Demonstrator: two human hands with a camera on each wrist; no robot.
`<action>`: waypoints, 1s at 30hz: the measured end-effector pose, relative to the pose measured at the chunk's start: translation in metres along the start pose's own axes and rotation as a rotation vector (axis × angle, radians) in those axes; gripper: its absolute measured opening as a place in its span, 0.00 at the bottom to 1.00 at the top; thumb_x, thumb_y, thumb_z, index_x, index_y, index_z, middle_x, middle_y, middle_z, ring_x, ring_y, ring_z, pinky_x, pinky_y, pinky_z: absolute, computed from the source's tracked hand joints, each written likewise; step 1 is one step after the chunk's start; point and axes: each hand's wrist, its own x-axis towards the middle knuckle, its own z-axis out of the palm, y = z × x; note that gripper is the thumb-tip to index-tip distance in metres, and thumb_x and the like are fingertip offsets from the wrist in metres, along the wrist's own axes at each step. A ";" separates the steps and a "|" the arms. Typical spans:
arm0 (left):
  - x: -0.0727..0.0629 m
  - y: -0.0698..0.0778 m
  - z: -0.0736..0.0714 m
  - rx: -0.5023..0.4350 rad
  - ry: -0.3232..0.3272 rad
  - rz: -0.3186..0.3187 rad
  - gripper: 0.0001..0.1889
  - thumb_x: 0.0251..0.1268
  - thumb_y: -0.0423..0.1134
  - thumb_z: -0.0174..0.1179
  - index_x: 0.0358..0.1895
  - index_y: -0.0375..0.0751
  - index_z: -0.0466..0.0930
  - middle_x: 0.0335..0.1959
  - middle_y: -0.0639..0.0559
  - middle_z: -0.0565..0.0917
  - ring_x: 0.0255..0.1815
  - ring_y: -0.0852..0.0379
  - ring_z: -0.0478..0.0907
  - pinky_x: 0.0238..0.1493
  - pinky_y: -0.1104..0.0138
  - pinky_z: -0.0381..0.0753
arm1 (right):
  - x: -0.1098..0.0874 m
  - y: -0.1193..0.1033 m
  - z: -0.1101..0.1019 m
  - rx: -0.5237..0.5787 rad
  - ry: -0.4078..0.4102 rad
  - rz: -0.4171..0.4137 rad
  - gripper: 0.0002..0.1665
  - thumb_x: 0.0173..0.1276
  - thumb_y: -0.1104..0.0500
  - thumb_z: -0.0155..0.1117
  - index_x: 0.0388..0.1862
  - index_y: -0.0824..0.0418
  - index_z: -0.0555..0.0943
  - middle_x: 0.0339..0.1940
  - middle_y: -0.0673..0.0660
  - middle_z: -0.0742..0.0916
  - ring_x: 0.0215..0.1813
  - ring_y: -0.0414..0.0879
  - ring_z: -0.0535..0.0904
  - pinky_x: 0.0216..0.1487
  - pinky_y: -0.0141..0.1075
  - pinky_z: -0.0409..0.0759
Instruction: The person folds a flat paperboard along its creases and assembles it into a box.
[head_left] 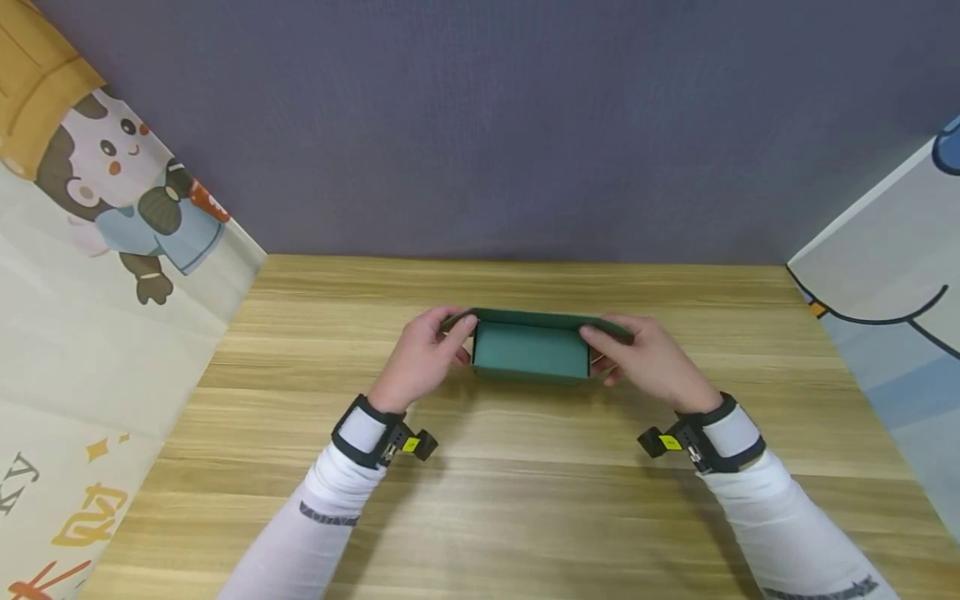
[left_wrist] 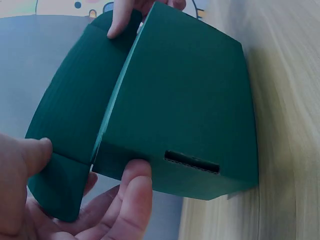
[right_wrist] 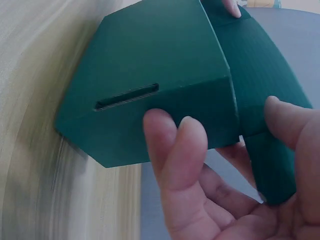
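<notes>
A green cardboard box (head_left: 532, 350) stands on the wooden table between both hands, its top flap (left_wrist: 70, 95) folded outward at the far side. The left hand (head_left: 423, 354) pinches the flap's left end, thumb on its inner face, while other fingers touch the box's side below a slot (left_wrist: 192, 162). At the opposite end the right hand (head_left: 648, 354) does the same, its thumb (right_wrist: 285, 117) on the flap and two fingertips against the side near another slot (right_wrist: 127, 97). Small side tabs at the flap's ends bend between thumb and fingers.
Under the box lies the wood-grain tabletop (head_left: 525, 500). A dark blue-grey panel (head_left: 525, 125) rises behind it, and printed cartoon panels flank the left (head_left: 60, 333) and right (head_left: 885, 275). Each wrist carries a strapped camera.
</notes>
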 end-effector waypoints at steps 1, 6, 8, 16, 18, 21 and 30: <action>0.000 0.000 0.000 -0.003 0.003 -0.009 0.24 0.70 0.61 0.50 0.55 0.46 0.76 0.38 0.50 0.84 0.31 0.42 0.84 0.35 0.50 0.84 | 0.001 0.000 0.001 0.004 -0.002 0.004 0.31 0.67 0.33 0.56 0.52 0.56 0.78 0.37 0.62 0.86 0.40 0.62 0.84 0.37 0.51 0.85; 0.000 0.002 0.002 0.027 0.016 -0.036 0.24 0.72 0.61 0.46 0.53 0.46 0.75 0.41 0.52 0.83 0.30 0.44 0.84 0.33 0.54 0.83 | 0.002 -0.001 0.003 0.012 0.012 0.043 0.34 0.65 0.31 0.55 0.42 0.62 0.79 0.36 0.63 0.86 0.41 0.62 0.84 0.37 0.49 0.85; 0.000 0.002 0.003 0.033 0.019 -0.042 0.24 0.73 0.60 0.45 0.54 0.45 0.73 0.41 0.52 0.83 0.30 0.45 0.84 0.31 0.57 0.83 | 0.004 -0.002 0.003 0.008 0.024 0.060 0.35 0.65 0.30 0.55 0.41 0.62 0.79 0.37 0.64 0.86 0.39 0.59 0.85 0.37 0.48 0.85; 0.001 0.002 0.005 0.006 0.036 -0.064 0.21 0.76 0.54 0.43 0.57 0.41 0.66 0.41 0.47 0.84 0.30 0.46 0.84 0.35 0.52 0.84 | 0.009 -0.002 0.006 -0.022 0.028 0.064 0.38 0.66 0.29 0.50 0.45 0.63 0.78 0.36 0.64 0.86 0.37 0.55 0.85 0.36 0.47 0.85; 0.001 0.001 0.005 0.004 0.038 -0.067 0.20 0.77 0.54 0.43 0.56 0.41 0.67 0.42 0.47 0.84 0.30 0.46 0.84 0.35 0.52 0.84 | 0.009 -0.003 0.006 -0.030 0.029 0.054 0.39 0.67 0.29 0.50 0.50 0.64 0.75 0.37 0.64 0.86 0.38 0.56 0.85 0.36 0.47 0.85; 0.002 0.001 0.006 0.004 0.042 -0.071 0.20 0.76 0.55 0.42 0.54 0.42 0.67 0.42 0.47 0.84 0.30 0.46 0.84 0.35 0.52 0.84 | 0.008 -0.004 0.007 -0.016 0.033 0.045 0.36 0.72 0.34 0.49 0.57 0.65 0.67 0.41 0.66 0.84 0.40 0.59 0.85 0.36 0.48 0.86; 0.001 0.004 0.007 -0.018 0.070 -0.088 0.19 0.76 0.55 0.44 0.51 0.42 0.69 0.42 0.47 0.85 0.29 0.43 0.85 0.35 0.49 0.84 | 0.001 -0.005 0.006 0.068 0.035 0.043 0.21 0.78 0.54 0.36 0.60 0.68 0.60 0.54 0.72 0.80 0.48 0.66 0.83 0.39 0.45 0.86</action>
